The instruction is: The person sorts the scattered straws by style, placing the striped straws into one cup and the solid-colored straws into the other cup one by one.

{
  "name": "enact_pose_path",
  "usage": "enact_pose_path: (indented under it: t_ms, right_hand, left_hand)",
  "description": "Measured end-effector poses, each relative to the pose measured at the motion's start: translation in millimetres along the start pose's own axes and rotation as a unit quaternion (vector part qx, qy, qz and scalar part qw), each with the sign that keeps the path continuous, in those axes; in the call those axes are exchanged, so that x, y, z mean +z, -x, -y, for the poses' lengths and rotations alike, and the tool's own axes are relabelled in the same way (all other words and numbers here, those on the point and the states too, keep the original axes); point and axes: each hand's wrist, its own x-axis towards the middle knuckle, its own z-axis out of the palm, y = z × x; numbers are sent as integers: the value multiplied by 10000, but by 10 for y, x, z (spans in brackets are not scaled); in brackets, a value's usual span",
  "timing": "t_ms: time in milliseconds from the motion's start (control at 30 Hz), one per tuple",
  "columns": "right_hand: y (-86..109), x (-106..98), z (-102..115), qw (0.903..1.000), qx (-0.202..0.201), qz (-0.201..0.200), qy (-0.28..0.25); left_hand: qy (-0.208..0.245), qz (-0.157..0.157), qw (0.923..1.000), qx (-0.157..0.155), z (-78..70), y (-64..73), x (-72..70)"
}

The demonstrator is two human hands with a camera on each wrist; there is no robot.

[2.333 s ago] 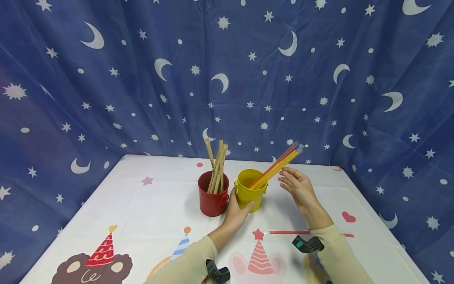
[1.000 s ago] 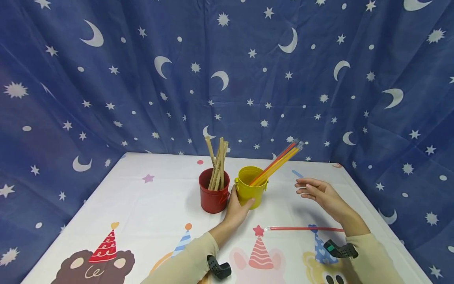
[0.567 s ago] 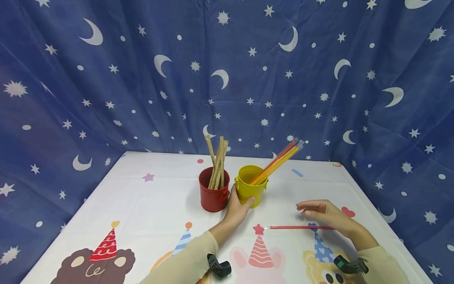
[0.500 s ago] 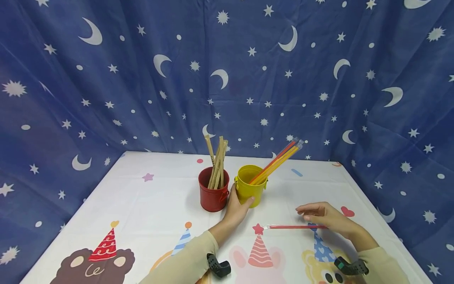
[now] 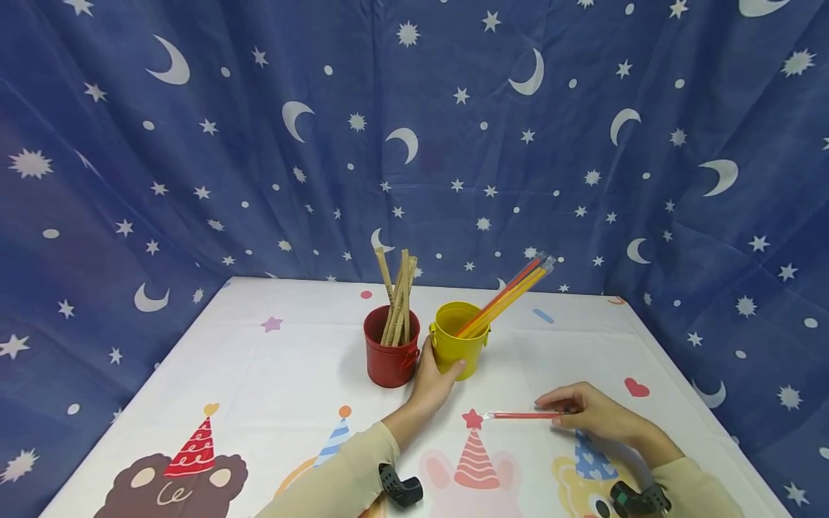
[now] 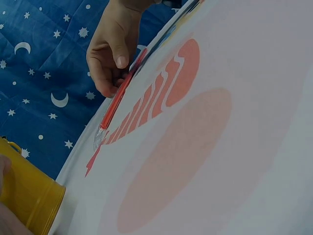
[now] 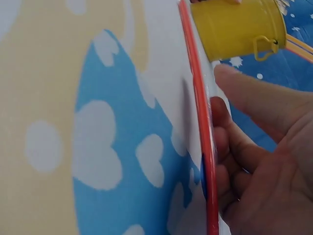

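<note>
My left hand [image 5: 430,381] grips the small yellow bucket [image 5: 456,357], its thumb across the front and its fingers mostly hidden at the side. Orange and yellow straws [image 5: 508,298] in clear wrappers lean out of the bucket to the right. A red straw [image 5: 523,415] in a clear wrapper lies on the table at the front right. Over its right part is my right hand [image 5: 599,416], thumb and fingers apart. In the right wrist view, curled fingertips [image 7: 221,142] come right up to the red straw [image 7: 203,122], while another digit extends clear of it.
A red bucket [image 5: 391,367] stands just left of the yellow one, holding several paper-wrapped straws [image 5: 399,306] upright. The white tablecloth [image 5: 291,374] carries printed party hats and animals. Behind it hangs a blue curtain [image 5: 414,201] with stars and moons.
My right hand has moved from beside the straws in the yellow bucket, first rightward, then down toward the front to the red straw. My left hand has stayed on the yellow bucket.
</note>
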Motion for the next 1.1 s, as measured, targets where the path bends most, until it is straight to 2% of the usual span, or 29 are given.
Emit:
enact_pose_path:
  t_ms: [300, 500, 600, 833, 1100]
  right_hand:
    - [-78, 146, 64, 9969, -320, -472, 533]
    - [-98, 198, 112, 9935, 5, -796, 810]
    - [-98, 193, 119, 9932, 78, -820, 818]
    - [-57, 119, 118, 9940, -138, -724, 810]
    - [-22, -16, 290, 9938, -21, -787, 788]
  left_hand:
    - [43, -47, 10000, 28, -6, 11, -33]
    - [43, 18, 10000, 33, -18, 4, -28]
    - [63, 28, 10000, 32, -25, 4, -20]
    - [39, 15, 10000, 54, -17, 9, 0]
    - [37, -23, 10000, 50, -24, 24, 9]
